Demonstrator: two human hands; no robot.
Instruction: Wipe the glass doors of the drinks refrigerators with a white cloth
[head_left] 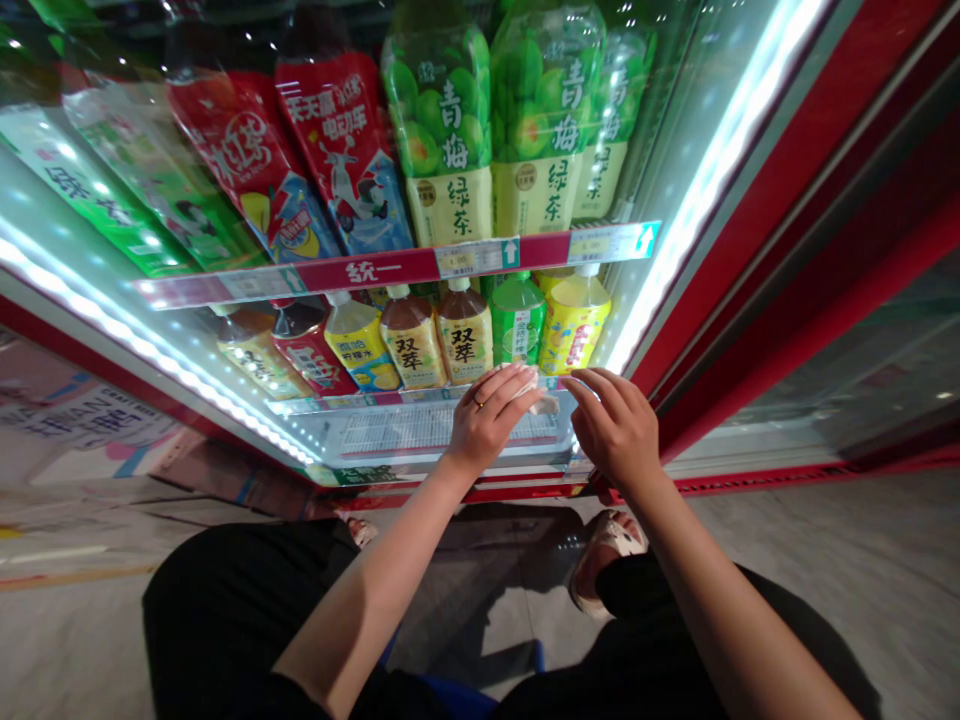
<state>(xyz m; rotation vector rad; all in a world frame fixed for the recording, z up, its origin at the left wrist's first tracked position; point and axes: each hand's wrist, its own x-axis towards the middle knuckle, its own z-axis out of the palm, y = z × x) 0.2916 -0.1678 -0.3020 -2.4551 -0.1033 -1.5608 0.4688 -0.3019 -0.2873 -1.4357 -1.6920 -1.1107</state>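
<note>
My left hand point(487, 415), with a ring on one finger, is closed around a crumpled white cloth or tissue point(544, 398). It is in front of the lower shelf edge of a lit drinks fridge, just below a green bottle point(519, 318). To its right, my right hand point(619, 425) has bent fingers pointing left toward the cloth, with a gap between the two hands. Nothing shows in the right hand, and its thumb is mostly hidden. Nearest above it stands a yellow bottle point(576, 322).
Large green tea bottles point(450, 130) and red bottles point(345, 150) fill the upper shelf, behind a price strip point(405, 268). A white wire rack point(450, 428) lies at the fridge bottom. A red frame point(750, 330) runs along the right. My knees flank the fridge's foot.
</note>
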